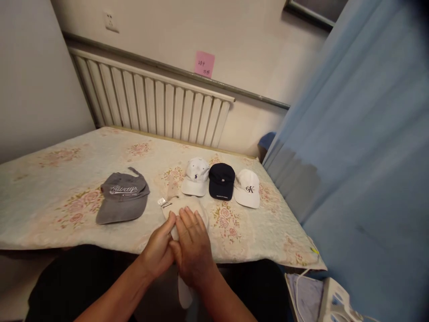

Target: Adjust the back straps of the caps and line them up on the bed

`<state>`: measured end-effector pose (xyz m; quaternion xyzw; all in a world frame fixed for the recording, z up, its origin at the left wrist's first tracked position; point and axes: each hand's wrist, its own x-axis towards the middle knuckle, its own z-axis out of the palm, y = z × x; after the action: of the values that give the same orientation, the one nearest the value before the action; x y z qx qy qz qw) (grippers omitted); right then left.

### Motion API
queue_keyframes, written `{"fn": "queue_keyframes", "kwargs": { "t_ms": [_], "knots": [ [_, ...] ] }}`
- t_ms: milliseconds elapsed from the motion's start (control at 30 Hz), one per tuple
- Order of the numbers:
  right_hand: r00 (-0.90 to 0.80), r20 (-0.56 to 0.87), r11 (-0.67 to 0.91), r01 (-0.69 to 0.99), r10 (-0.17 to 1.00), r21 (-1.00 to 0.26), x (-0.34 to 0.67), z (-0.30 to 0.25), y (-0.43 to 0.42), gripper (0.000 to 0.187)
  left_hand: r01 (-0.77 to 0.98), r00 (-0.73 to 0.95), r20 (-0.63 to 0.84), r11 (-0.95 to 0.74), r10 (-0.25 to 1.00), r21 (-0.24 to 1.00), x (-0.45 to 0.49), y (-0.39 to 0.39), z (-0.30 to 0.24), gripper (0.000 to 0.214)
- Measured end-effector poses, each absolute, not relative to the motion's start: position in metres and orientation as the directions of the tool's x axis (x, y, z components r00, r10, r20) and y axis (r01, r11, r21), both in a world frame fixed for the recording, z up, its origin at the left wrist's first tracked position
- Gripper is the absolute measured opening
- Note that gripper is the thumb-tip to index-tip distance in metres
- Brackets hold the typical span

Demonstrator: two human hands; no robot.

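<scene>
A pale beige cap [187, 205] is at the bed's front edge, mostly covered by my hands. Its brim hangs down below them, and a strap with a metal buckle and a white tag sticks out at its upper left. My left hand [159, 250] grips the cap's left side, thumb on top, other fingers hidden. Across the cap lies my right hand [192, 243], fingers stretched out flat. Beyond them stand a white cap with a small dark logo [196, 179], a dark navy cap [221, 180] and a white CK cap [247, 188]. A grey cap [124, 197] sits to the left.
The caps rest on a flower-patterned bed cover [214, 250]. A white radiator [157, 100] runs along the wall behind. Blue curtain [362, 147] hangs at the right. A white device with a cable [337, 299] stands at the lower right.
</scene>
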<state>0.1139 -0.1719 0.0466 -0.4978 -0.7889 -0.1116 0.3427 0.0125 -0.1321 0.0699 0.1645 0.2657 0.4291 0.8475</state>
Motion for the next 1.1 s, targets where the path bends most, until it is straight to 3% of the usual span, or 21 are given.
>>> {"fn": "queue_keyframes", "kwargs": {
  "t_ms": [300,500,667,800,933,1100],
  "knots": [
    [-0.066,0.668,0.349,0.888,0.741,-0.3,0.131,0.039,-0.166,0.048,-0.702,0.476,-0.212,0.514,0.854,0.494,0.015,-0.139,0.068,0.052],
    [-0.185,0.665,0.409,0.891,0.723,-0.196,0.122,0.043,-0.173,0.048,-0.693,0.542,-0.206,0.572,0.815,0.439,0.011,-0.135,0.07,0.049],
    [-0.294,0.636,0.478,0.868,0.714,-0.135,0.115,0.045,-0.178,0.045,-0.654,0.562,-0.294,0.633,0.773,0.414,0.003,-0.127,0.07,0.052],
    [-0.307,0.64,0.496,0.858,0.705,-0.134,0.111,0.045,-0.181,0.043,-0.601,0.612,-0.344,0.702,0.712,0.382,0.002,-0.126,0.071,0.053],
    [-0.311,0.633,0.498,0.856,0.709,-0.137,0.115,0.045,-0.179,0.045,-0.622,0.549,-0.348,0.65,0.76,0.437,0.007,-0.131,0.075,0.051],
    [-0.169,0.66,0.43,0.866,0.732,-0.255,0.127,0.05,-0.17,0.048,-0.672,0.567,-0.224,0.602,0.793,0.431,0.009,-0.137,0.075,0.051]
  ]
}}
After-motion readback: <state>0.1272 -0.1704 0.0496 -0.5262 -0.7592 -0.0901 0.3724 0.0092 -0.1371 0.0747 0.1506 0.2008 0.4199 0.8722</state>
